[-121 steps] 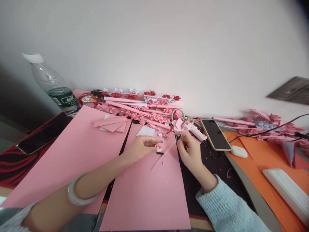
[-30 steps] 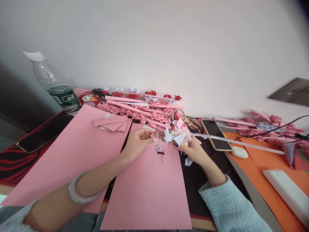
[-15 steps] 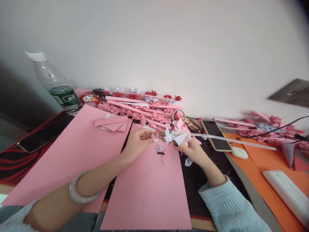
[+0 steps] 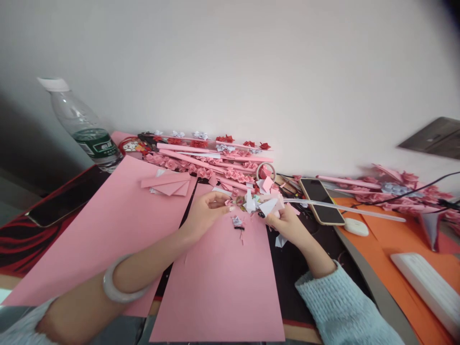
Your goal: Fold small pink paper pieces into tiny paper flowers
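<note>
My right hand (image 4: pixel 285 221) is closed around the pale pink stem end of a paper flower spray (image 4: pixel 254 202), with white folded pieces and small pink and green bits along it. At the spray's left tip, the fingers of my left hand (image 4: pixel 206 211) pinch a small pink flower. A long clear strip (image 4: pixel 359 209) runs out to the right from behind my right hand; where it begins is hidden. Beneath the spray lies a pink paper sheet (image 4: pixel 223 287), with a small white paper flower (image 4: pixel 237 221) and a dark bit on it.
Another pink sheet (image 4: pixel 108 215) at left carries folded paper pieces (image 4: pixel 168 183). Paper flower stems (image 4: pixel 204 165) lie along the wall near a tape roll (image 4: pixel 266 172). A bottle (image 4: pixel 89 124) stands at left. Rightward are a phone (image 4: pixel 322 201), white case (image 4: pixel 355 227) and keyboard (image 4: pixel 427 292).
The far end of the clear strip has shifted slightly to the left. Both hands stay in place on the paper flower spray.
</note>
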Action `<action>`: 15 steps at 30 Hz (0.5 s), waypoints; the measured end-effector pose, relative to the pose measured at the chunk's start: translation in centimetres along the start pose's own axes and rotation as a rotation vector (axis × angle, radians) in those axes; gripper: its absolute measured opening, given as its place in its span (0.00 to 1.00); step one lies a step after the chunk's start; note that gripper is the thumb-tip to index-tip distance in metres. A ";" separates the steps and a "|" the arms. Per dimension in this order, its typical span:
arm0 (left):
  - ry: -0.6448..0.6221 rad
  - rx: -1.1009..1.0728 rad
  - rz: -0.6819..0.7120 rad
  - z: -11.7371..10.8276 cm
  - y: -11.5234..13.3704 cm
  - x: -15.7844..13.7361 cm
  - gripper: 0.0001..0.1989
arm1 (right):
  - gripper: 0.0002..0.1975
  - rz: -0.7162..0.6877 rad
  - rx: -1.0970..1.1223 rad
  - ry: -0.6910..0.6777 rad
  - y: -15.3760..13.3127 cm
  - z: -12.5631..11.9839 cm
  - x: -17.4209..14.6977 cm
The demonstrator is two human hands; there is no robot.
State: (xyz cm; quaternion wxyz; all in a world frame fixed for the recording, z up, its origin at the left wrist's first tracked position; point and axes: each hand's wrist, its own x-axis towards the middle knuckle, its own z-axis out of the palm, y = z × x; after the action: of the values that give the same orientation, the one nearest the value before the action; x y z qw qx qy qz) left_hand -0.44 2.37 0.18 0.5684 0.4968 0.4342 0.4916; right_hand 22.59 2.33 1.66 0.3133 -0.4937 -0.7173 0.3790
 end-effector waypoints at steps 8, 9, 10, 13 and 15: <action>0.007 0.018 0.012 0.0 -0.1 0.1 0.12 | 0.08 -0.008 0.002 0.018 0.0 0.0 0.0; 0.007 0.019 0.011 0.0 0.0 0.0 0.12 | 0.08 -0.008 0.001 0.019 0.0 0.0 0.0; 0.007 0.019 0.008 0.0 0.0 0.0 0.12 | 0.08 -0.009 0.001 0.019 0.0 0.0 0.0; 0.015 0.015 -0.001 0.1 0.3 0.0 0.12 | 0.08 -0.002 0.009 0.013 -0.1 0.0 0.0; 0.019 0.019 -0.007 0.2 0.4 -0.1 0.11 | 0.08 0.011 0.013 0.012 -0.2 0.0 0.0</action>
State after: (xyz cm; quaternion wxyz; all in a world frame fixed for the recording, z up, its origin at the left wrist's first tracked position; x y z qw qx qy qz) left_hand -0.32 2.30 0.59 0.5612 0.4957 0.4460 0.4903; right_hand 22.47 2.28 1.84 0.3185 -0.4977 -0.7104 0.3824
